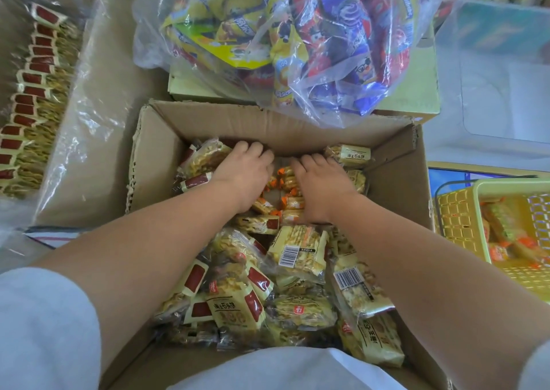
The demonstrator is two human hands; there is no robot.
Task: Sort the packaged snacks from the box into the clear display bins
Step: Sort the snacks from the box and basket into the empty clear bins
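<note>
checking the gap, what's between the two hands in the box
In the head view, small orange-tipped snack packets lie between the left hand and right hand, inside the cardboard box.

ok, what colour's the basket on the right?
Pale yellow, with a lattice wall: basket, head view.

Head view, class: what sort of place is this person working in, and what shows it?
Probably a shop's restocking area: an open cardboard box of wrapped snacks, a clear bag of mixed snack packs, and a yellow basket holding more.
</note>
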